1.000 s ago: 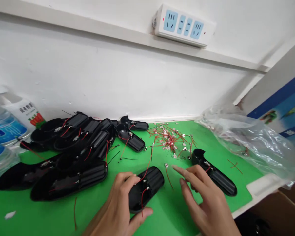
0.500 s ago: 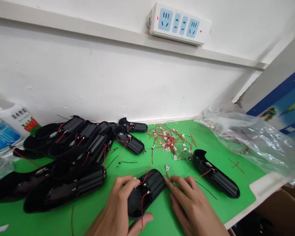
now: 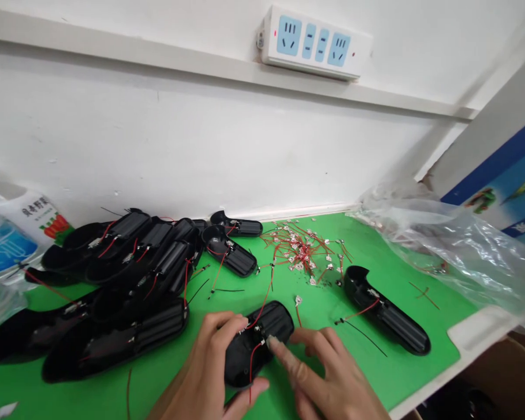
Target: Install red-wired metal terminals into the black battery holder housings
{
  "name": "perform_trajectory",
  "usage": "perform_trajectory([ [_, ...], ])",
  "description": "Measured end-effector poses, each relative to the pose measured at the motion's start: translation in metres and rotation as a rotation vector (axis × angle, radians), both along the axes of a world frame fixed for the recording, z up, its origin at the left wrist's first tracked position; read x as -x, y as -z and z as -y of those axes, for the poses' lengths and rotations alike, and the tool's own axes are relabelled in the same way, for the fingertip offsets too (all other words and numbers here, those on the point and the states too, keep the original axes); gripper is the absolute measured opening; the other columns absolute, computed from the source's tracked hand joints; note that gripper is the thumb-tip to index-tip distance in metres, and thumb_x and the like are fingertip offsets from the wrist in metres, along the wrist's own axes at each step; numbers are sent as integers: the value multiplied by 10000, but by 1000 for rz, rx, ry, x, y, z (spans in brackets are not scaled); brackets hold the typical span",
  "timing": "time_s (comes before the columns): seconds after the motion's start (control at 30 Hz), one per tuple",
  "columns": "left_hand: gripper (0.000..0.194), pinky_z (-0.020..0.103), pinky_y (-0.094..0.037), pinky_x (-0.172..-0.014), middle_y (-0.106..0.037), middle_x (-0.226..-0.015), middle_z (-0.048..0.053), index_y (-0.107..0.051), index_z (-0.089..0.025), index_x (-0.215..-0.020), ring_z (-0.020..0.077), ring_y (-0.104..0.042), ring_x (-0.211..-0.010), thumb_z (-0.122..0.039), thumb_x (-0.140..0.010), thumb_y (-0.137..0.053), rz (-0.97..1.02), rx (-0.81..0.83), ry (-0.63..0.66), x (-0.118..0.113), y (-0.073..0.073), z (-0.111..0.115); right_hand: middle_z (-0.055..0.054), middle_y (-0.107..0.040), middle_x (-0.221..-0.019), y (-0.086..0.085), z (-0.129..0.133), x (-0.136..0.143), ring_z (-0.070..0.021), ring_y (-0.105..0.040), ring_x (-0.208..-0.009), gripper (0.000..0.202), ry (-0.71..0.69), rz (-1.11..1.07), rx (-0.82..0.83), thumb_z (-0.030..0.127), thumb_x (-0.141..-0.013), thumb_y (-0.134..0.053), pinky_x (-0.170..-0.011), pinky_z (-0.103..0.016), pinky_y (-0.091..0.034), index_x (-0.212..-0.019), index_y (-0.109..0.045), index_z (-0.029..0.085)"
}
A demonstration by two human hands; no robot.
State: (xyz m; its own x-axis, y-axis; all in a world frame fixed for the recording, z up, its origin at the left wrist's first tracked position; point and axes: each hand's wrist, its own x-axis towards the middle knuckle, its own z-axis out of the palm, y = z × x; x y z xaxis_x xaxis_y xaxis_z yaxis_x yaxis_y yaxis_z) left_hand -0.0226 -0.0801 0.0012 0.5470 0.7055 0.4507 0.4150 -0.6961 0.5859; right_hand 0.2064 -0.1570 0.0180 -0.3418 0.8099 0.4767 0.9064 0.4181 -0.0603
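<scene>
My left hand [image 3: 216, 361] is closed around the left side of a black plastic housing [image 3: 277, 322], its thumb below and fingers along the upper edge. Ribbed battery channels fill the housing's far end, and small metal contacts with red wires sit at its middle. My right hand [image 3: 328, 373] has its digits apart and rests one fingertip on a contact [image 3: 263, 340] inside the housing. Another of its fingers is beside the housing's right edge. Just beyond lies a loose metal contact [image 3: 298, 300] with a short red wire.
Several similar black housings [image 3: 157, 321] with wires are piled at the left. A heap of red-wired contacts [image 3: 301, 251] lies at the back. One more housing [image 3: 389, 315] lies right, near a clear plastic bag [image 3: 464, 251] and the table's edge. A socket strip [image 3: 317, 44] hangs on the wall.
My right hand has moved left from beside the housing's end, and a fingertip now touches the contact inside. My left hand keeps its hold in nearly the same place.
</scene>
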Motion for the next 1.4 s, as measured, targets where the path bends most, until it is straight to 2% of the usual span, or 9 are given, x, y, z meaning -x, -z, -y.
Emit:
perform_trajectory([
  [0.23, 619, 325, -605, -999, -570, -1246, 94, -360, -253, -1429, 245, -671, -1164, -129, -907, -668, -35, 7, -15, -2, 2, 6, -97, -766, -1101, 2, -5, 5, -286, -685, -793, 716, 4, 180, -5, 88, -731, -626, -620, -399, -655, -1432, -662, 231],
  [0.43, 554, 325, -590, -1013, -565, -1230, 82, -392, -261, -1402, 238, -653, -1175, -120, -929, -642, -21, 41, -49, -5, -2, 10, -113, -766, -1064, -4, -10, 8, -293, -702, -784, 654, -48, 195, 23, 97, -724, -623, -602, -404, -649, -1368, -705, 176],
  [0.6, 437, 313, -602, -975, -564, -1197, 78, -431, -257, -1366, 225, -668, -1127, -169, -974, -601, 1, 24, -73, -7, 3, 6, -116, -731, -1121, -9, -10, 12, -317, -714, -927, 650, -8, 14, 97, 86, -787, -568, -767, -473, -652, -1414, -671, 224],
  [0.67, 414, 304, -611, -947, -565, -1193, 87, -445, -240, -1363, 226, -676, -1108, -194, -977, -587, 47, -24, -74, -7, 8, 4, -114, -702, -1111, -13, -7, 11, -257, -703, -965, 649, -4, -155, 151, 34, -836, -500, -830, -399, -634, -1441, -646, 219],
  [0.73, 411, 289, -618, -918, -571, -1184, 86, -454, -235, -1357, 222, -687, -1079, -202, -969, -587, 79, -56, -64, -8, 11, 3, -109, -670, -1058, -16, -2, 8, -200, -688, -941, 646, 3, -292, 159, -18, -871, -428, -799, -304, -613, -1441, -643, 200],
  [0.8, 440, 295, -614, -935, -575, -1194, 81, -445, -247, -1358, 221, -689, -1092, -177, -955, -606, 53, -32, -48, -8, 9, 3, -106, -649, -1012, -16, 1, 5, -193, -676, -899, 623, 6, -315, 102, -20, -884, -412, -748, -289, -602, -1404, -673, 201],
  [0.93, 496, 315, -607, -962, -574, -1198, 74, -419, -264, -1356, 226, -684, -1114, -144, -930, -643, 28, -7, -49, -6, 2, 4, -99, -679, -1010, -5, 2, 2, -238, -667, -836, 610, -8, -124, -73, 33, -878, -462, -679, -355, -588, -1368, -706, 302],
  [1.1, 518, 304, -602, -968, -575, -1202, 70, -399, -271, -1366, 223, -678, -1123, -165, -932, -662, 10, -11, -48, -5, 1, 4, -71, -740, -1094, 4, -4, 3, -263, -663, -839, 429, 53, 108, -174, 195, -1059, -465, -695, -400, -529, -1379, -689, 373],
  [1.4, 471, 293, -593, -962, -570, -1167, 47, -425, -273, -1321, 207, -672, -1090, -152, -925, -647, -7, 21, -58, -6, -6, 5, -31, -762, -1205, -15, -2, -9, -291, -686, -898, 508, -31, 416, -100, 264, -1007, -571, -719, -473, -508, -1510, -565, 334],
])
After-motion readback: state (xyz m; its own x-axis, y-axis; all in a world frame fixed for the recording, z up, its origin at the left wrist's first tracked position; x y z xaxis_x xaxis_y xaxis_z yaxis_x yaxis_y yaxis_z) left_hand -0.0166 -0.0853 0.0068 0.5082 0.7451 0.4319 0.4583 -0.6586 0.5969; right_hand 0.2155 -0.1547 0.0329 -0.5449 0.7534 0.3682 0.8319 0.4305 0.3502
